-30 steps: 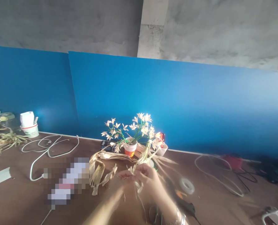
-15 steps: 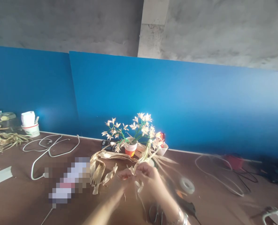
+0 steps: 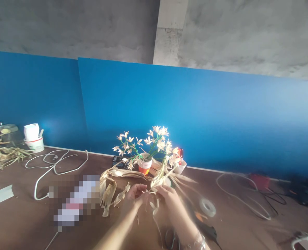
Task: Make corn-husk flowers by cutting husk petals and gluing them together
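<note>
Left hand (image 3: 135, 196) moved off right hand (image 3: 169, 195) | left spread, right pinching husk (image 3: 152, 190) | both hands in front of flower cup (image 3: 145, 167)

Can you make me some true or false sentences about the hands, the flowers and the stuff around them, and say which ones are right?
1. The left hand and right hand are close together. True.
2. The pale ring-shaped roll lies left of both hands. False: the roll lies to the right of them.
3. Cream flowers on green stems rise from a cup. True.
4. The panel behind the table is yellow. False: the panel is blue.
5. A shiny bracelet is on the right wrist. True.
</note>
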Tool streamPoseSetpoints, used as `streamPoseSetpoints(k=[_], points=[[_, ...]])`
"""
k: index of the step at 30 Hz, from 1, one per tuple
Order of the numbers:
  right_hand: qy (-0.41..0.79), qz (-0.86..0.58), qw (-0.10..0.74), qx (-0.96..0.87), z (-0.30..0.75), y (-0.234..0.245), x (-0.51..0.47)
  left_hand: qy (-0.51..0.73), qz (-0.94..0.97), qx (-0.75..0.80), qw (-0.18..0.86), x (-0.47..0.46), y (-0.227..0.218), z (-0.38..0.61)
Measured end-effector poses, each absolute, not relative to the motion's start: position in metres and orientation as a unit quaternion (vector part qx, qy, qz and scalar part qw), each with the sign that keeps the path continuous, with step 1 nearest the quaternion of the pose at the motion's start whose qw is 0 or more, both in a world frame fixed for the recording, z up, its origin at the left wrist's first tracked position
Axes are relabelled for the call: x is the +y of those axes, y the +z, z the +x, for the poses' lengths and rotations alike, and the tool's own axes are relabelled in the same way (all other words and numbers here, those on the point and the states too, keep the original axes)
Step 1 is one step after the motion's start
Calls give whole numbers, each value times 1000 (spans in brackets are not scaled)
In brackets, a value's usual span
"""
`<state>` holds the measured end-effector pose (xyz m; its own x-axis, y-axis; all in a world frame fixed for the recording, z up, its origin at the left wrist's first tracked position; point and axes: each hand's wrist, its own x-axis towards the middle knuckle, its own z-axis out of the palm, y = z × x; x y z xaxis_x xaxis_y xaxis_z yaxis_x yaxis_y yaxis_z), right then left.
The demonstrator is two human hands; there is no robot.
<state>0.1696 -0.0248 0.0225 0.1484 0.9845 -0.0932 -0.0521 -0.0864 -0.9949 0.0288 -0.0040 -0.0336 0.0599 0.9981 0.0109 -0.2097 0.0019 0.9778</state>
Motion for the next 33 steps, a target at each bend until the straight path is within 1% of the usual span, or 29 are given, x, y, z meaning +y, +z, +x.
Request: streamPoseSetpoints(k=[4, 9, 12, 15, 20, 23, 26, 30, 33], points=[[553, -544, 518, -359, 170, 24, -25, 556, 469, 442, 524, -3, -32, 27], [569, -527, 539, -328, 171, 15, -21, 576, 440, 453, 518, -2, -31, 21], [583, -514, 548, -309, 172, 9, -18, 573, 459, 458, 501, -1, -32, 18], [567, -530, 539, -328, 172, 9, -19, 587, 522, 454, 420, -2, -35, 19], [518, -531, 517, -427, 173, 18, -29, 606, 625, 438, 225, -7, -37, 26], [487, -528, 502, -482, 172, 18, -35, 583, 653, 455, 164, -9, -38, 29], [482, -525, 506, -487, 169, 13, -35, 565, 664, 464, 159, -8, -39, 29], [495, -532, 517, -452, 163, 4, -25, 576, 643, 453, 221, -4, -41, 29], [490, -536, 527, -441, 160, 4, -20, 598, 621, 451, 230, -5, -39, 30]])
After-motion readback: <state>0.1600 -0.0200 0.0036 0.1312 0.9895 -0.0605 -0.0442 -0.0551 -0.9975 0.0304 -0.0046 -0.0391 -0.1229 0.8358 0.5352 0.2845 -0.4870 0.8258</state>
